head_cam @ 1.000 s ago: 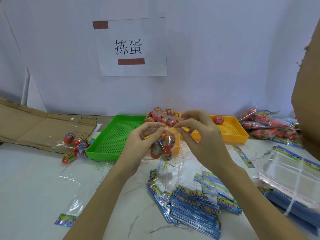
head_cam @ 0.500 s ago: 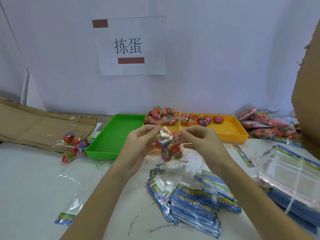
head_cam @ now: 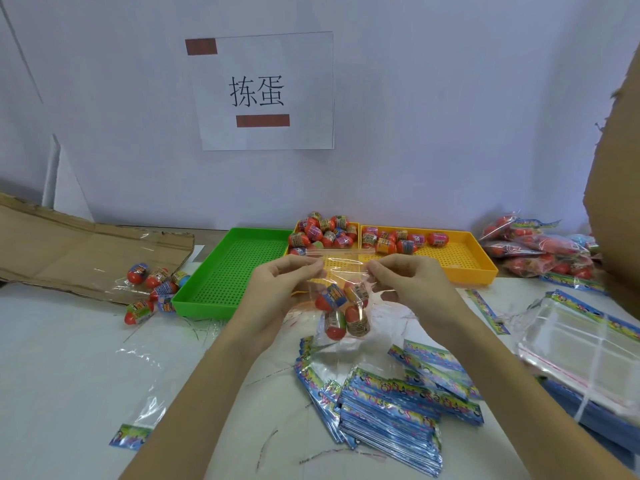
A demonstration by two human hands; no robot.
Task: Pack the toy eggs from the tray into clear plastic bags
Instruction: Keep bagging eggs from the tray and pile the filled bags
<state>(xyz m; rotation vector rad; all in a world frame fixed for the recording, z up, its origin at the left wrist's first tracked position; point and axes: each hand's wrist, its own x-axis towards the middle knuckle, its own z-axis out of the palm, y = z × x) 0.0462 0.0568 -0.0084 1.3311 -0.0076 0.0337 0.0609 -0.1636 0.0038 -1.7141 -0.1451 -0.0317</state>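
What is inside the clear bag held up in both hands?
The clear bag holds about four toy eggs, red with printed wrappers, bunched low. Any egg hidden behind these cannot be seen.

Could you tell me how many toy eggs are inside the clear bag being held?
4 visible: two upper eggs, two lower eggs. More may be hidden behind.

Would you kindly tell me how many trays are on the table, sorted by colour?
Green tray: 1
Yellow trays: 2
Total: 3
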